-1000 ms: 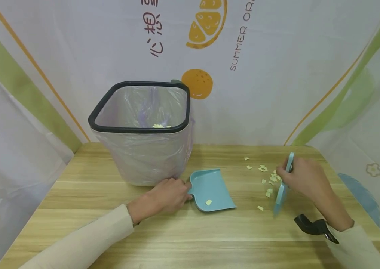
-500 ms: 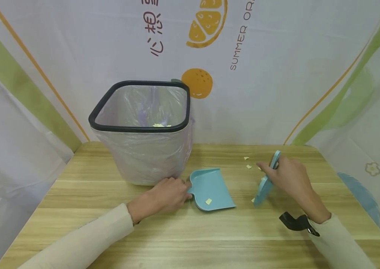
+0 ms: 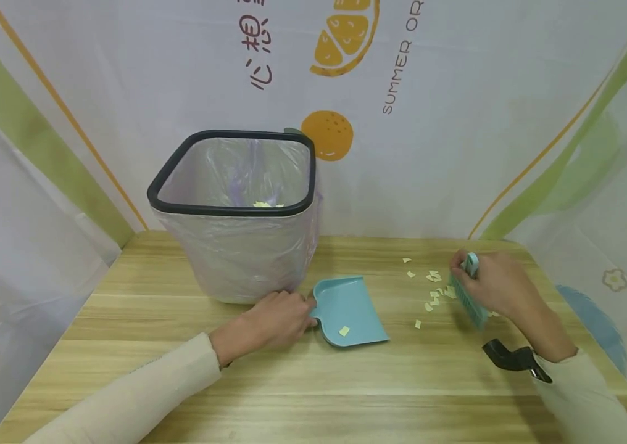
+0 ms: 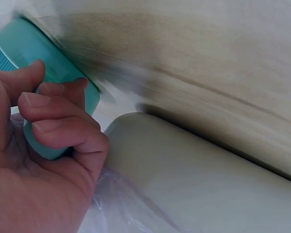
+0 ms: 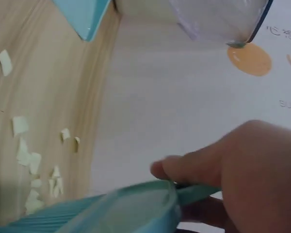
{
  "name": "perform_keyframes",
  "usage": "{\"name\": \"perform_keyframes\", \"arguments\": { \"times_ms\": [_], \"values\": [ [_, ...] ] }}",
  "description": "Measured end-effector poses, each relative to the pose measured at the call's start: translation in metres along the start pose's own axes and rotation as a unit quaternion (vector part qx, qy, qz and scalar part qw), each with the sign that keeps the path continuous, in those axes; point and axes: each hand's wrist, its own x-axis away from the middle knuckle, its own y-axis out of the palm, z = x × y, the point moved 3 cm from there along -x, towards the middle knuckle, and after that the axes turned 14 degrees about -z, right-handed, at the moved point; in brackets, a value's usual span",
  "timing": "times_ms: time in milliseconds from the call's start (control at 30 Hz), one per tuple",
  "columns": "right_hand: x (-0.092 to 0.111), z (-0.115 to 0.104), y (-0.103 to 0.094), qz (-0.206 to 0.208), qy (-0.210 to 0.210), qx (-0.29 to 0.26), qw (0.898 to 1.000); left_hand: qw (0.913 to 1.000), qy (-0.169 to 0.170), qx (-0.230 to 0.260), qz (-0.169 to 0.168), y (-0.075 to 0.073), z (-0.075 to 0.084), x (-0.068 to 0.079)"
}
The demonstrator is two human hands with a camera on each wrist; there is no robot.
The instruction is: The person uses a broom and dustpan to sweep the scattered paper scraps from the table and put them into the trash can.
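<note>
Light blue, the dustpan [image 3: 349, 308] lies on the table [image 3: 302, 394] with its wide edge toward the right (we count one pale yellow scrap [image 3: 344, 331] in it). We see the left hand [image 3: 282, 319] with its fingers curled round the handle [image 3: 314, 313], just beside the lined bin [image 3: 241, 253]. On the right, we see the right hand [image 3: 501, 283] with its fingers clamped on a blue-green brush [image 3: 470, 302]. More paper scraps [image 5: 20, 126] lie scattered on the table, most of them between the brush and the dustpan, and we can make out others inside the bin
</note>
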Motion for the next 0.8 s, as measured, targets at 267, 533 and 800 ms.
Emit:
{"name": "perform_keyframes", "arguments": {
  "times_ms": [267, 533, 800],
  "values": [
    [-0.012, -0.014, 0.016, -0.015, -0.074, -0.018, 0.997, 1.0, 0.003, 0.001, -0.003, -0.001, 0.0, 0.0],
    [-0.022, -0.041, 0.02, -0.014, -0.114, -0.066, 0.991, 1.0, 0.001, 0.004, -0.008, -0.002, 0.0, 0.001],
    [-0.012, -0.051, 0.011, 0.032, -0.037, -0.057, 0.997, 1.0, 0.005, 0.001, -0.007, -0.003, 0.0, 0.001]
  ]
}}
